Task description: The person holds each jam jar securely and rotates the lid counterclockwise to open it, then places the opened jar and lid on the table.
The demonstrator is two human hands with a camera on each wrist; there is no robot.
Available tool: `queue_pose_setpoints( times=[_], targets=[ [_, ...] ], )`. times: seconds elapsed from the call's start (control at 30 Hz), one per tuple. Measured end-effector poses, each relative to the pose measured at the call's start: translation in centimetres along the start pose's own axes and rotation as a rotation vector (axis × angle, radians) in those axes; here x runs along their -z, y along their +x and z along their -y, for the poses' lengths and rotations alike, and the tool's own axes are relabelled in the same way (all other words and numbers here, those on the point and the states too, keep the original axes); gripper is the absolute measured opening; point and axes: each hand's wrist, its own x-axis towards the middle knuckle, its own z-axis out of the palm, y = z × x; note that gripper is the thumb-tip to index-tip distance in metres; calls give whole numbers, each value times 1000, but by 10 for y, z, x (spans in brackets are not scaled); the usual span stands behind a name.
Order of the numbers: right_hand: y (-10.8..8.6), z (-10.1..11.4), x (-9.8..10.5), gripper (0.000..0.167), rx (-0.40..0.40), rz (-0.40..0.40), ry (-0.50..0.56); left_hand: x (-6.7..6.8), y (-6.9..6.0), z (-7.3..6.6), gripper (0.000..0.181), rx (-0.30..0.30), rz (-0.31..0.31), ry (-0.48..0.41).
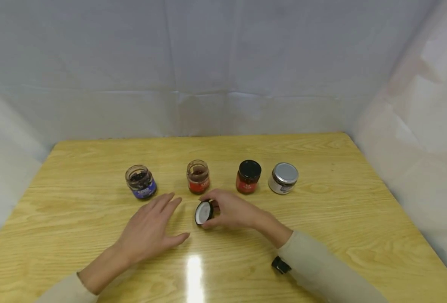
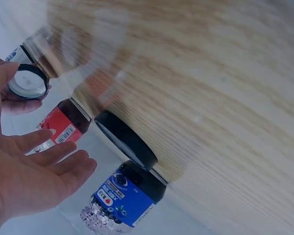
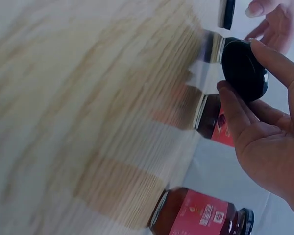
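Observation:
My right hand (image 1: 235, 210) pinches a black jar lid (image 1: 203, 212) by its rim, tilted on edge with the white inside facing left. Just behind it stands an open glass jar (image 1: 198, 187) with a red label and dark red jam inside. To the left, my left hand (image 1: 147, 231) is held over the table with spread fingers and holds nothing. Beyond its fingertips is an open jar (image 1: 143, 191) with a blue label and dark contents. A second black lid (image 2: 125, 139) lies on the table by that jar in the left wrist view; the left hand hides it in the head view.
Right of the open jars stand a red-labelled jar (image 1: 248, 176) with a black lid and a pale-labelled jar (image 1: 283, 179) with a silver lid. The wooden table (image 1: 322, 244) ends at a grey-white sheet (image 1: 208, 63). A small black device (image 1: 281, 265) sits at the right sleeve.

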Motion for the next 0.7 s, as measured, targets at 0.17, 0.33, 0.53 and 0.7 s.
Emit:
queue_pose_setpoints(
  times=[0.17,0.33,0.53,0.7],
  targets=[
    [4,4,-2,63,17,27,-94,0,-3,3,82,-10,7,18],
    [8,5,-6,62,11,33,-108,1,-6,5,80,-11,12,19],
    [10,4,-9,62,7,25,-142,0,-7,7,78,-28,-5,35],
    [11,3,-11,61,12,19,-190,-3,-7,10,79,-39,-19,66]
  ],
)
